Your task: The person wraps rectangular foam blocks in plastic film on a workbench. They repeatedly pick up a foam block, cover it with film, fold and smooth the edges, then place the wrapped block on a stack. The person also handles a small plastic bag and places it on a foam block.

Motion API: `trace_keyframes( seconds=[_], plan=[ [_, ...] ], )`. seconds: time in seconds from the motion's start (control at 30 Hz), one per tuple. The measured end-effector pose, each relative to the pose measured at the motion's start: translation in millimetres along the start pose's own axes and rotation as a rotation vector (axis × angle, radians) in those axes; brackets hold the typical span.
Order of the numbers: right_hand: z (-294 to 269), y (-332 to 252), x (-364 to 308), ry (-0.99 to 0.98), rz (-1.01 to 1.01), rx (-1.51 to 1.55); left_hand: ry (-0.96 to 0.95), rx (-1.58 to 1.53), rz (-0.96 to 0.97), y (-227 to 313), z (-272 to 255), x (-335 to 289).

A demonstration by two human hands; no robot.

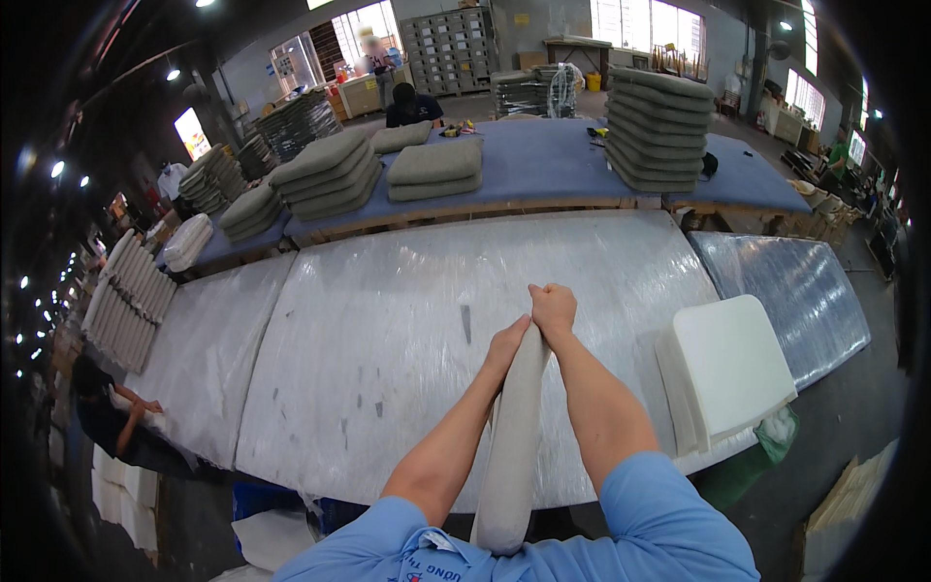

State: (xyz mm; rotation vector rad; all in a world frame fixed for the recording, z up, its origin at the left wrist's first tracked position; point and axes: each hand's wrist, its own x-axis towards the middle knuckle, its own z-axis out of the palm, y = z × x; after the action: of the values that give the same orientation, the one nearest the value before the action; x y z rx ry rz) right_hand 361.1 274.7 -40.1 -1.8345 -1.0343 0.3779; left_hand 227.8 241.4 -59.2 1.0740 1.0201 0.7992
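A long beige fabric cushion cover point(512, 436) stands on edge between my forearms, running from my chest out over the plastic-wrapped work table point(388, 320). My left hand point(509, 341) grips its far end from the left. My right hand point(553, 306) is closed on the same far end, just above and to the right. Both arms are stretched forward.
White foam slabs point(727, 369) are stacked at the table's right edge. Grey cushions point(432, 167) and a tall grey stack point(658, 126) sit on the blue table behind. Another person point(107, 407) works at the left, one sits at the back point(412, 105).
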Motion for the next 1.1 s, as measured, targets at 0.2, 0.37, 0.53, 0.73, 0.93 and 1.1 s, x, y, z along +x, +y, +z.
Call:
trace_keyframes(
  seconds=[0.2,0.37,0.53,0.73,0.93,1.1],
  plan=[
    [-5,16,4,0.043,0.008,0.089,0.012,0.067,0.098,-16,10,7],
    [-3,16,3,-0.016,0.046,0.132,0.01,0.085,0.056,-21,5,9],
    [2,27,11,-0.135,0.068,0.236,-0.117,-0.006,-0.076,-5,2,7],
    [36,16,1,-0.418,0.066,0.383,-0.332,0.317,-0.341,48,-26,12],
    [63,2,-4,-0.628,0.261,0.645,-0.293,0.278,-0.374,57,-47,8],
    [44,21,4,-0.452,0.259,0.496,-0.209,0.178,-0.251,44,-44,17]
  ],
)
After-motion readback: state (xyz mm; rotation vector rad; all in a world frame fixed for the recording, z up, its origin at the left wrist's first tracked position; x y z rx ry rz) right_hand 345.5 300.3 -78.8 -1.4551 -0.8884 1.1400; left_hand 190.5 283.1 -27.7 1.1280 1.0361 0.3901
